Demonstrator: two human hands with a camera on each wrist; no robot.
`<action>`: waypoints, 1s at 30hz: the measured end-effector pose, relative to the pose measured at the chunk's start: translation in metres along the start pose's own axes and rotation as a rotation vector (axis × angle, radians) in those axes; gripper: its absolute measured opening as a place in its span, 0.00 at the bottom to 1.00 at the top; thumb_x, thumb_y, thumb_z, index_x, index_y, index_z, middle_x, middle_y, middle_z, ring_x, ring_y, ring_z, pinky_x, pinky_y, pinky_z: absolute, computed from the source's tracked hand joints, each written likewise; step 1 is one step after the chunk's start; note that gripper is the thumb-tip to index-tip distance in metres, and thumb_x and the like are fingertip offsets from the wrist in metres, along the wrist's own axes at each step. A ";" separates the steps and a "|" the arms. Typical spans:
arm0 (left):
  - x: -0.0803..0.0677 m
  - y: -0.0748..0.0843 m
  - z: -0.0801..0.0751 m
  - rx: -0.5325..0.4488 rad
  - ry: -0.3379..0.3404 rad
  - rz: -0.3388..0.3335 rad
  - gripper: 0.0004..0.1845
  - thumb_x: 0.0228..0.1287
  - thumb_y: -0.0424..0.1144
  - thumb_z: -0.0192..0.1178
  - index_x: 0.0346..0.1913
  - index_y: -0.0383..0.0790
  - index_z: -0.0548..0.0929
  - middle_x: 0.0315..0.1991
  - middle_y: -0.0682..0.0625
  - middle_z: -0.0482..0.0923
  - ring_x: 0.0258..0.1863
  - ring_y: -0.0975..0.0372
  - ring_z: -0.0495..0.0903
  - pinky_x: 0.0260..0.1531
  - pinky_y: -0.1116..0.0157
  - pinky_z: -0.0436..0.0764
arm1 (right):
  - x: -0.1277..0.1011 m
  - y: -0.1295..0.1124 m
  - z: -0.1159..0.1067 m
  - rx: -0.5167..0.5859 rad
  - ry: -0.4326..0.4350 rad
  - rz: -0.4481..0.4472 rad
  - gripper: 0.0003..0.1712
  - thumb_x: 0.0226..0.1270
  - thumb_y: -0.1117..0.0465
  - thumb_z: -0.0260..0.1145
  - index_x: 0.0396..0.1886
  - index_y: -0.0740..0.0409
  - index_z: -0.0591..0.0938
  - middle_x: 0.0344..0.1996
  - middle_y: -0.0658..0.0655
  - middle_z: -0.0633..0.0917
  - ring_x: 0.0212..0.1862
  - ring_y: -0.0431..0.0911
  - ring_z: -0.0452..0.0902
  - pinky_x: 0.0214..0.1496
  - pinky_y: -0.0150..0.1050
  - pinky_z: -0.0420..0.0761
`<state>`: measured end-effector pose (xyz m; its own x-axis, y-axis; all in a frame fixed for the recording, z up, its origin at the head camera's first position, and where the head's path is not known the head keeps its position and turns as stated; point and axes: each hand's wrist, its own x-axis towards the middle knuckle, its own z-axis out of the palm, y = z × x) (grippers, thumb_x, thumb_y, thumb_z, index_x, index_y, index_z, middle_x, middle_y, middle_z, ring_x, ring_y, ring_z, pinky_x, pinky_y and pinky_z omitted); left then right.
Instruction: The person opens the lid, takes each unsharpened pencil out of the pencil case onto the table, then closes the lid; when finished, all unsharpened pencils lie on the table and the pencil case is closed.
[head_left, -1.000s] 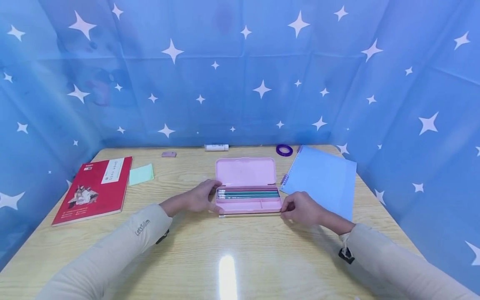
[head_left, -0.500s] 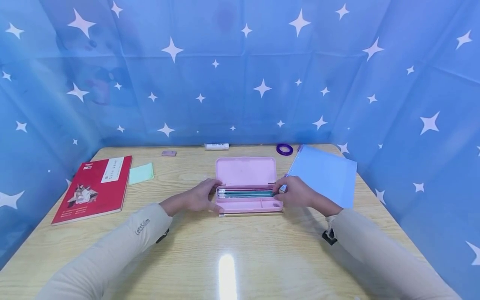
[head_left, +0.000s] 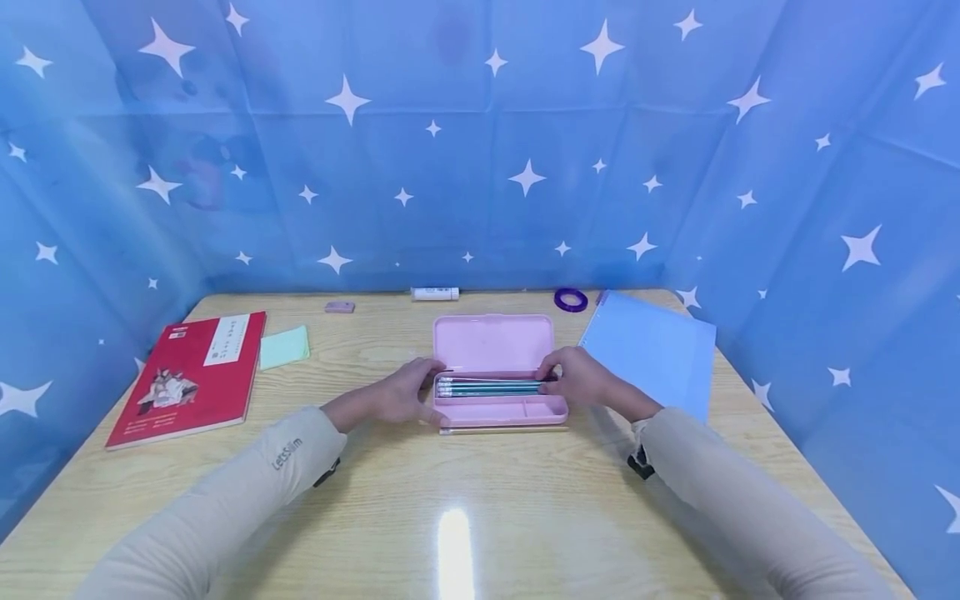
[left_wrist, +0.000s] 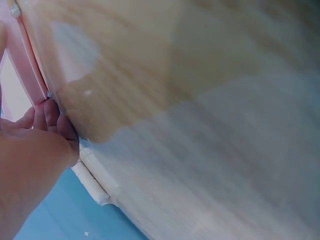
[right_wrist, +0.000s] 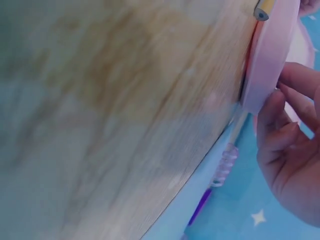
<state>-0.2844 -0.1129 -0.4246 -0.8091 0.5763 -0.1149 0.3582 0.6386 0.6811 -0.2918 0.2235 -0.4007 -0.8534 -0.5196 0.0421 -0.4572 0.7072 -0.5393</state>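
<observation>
An open pink pencil case (head_left: 480,410) stands on the table with its lid tilted back. Several teal pencils (head_left: 491,387) lie side by side in its rear compartment. My left hand (head_left: 405,392) grips the case's left end, thumb near the front corner and fingers behind. At the right end, my right hand (head_left: 581,379) reaches over the wall, thumb and forefinger curled about the pencils' far ends, which they hide. In the right wrist view, its fingers (right_wrist: 295,75) bend over the case's end wall. A yellowish pencil (head_left: 502,430) lies along the case's front edge.
A red book (head_left: 187,379) and a green sticky-note pad (head_left: 285,347) lie left. At the back are an eraser (head_left: 339,307), a white glue stick (head_left: 435,293) and a purple tape ring (head_left: 571,300). A blue spiral notebook (head_left: 652,350) sits behind my right hand. A starry curtain surrounds the table.
My right hand has left the yellowish pencil at the case's front and moved up and left over the right end of the rear compartment. My left hand has stayed on the case.
</observation>
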 end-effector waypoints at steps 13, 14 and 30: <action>0.002 -0.002 0.001 -0.011 -0.004 0.018 0.57 0.47 0.56 0.77 0.73 0.32 0.59 0.62 0.43 0.67 0.60 0.55 0.68 0.64 0.56 0.69 | 0.001 0.006 0.000 0.044 0.023 -0.033 0.02 0.61 0.68 0.72 0.34 0.59 0.89 0.30 0.50 0.86 0.22 0.40 0.69 0.27 0.33 0.72; 0.002 -0.002 0.001 -0.011 -0.004 0.020 0.57 0.47 0.56 0.77 0.73 0.32 0.59 0.61 0.43 0.67 0.60 0.55 0.68 0.64 0.56 0.69 | 0.001 0.006 0.000 0.049 0.031 -0.030 0.02 0.61 0.68 0.72 0.33 0.59 0.89 0.30 0.49 0.86 0.21 0.39 0.69 0.26 0.33 0.72; 0.000 0.000 0.001 -0.020 -0.001 0.020 0.56 0.48 0.55 0.77 0.73 0.31 0.59 0.64 0.40 0.66 0.65 0.51 0.67 0.68 0.55 0.65 | -0.027 -0.007 -0.017 0.058 0.074 -0.071 0.03 0.61 0.66 0.73 0.35 0.56 0.89 0.34 0.50 0.88 0.20 0.39 0.67 0.25 0.35 0.72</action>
<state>-0.2843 -0.1122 -0.4248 -0.8012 0.5896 -0.1021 0.3650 0.6167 0.6974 -0.2703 0.2408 -0.3838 -0.8364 -0.5292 0.1429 -0.5040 0.6398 -0.5802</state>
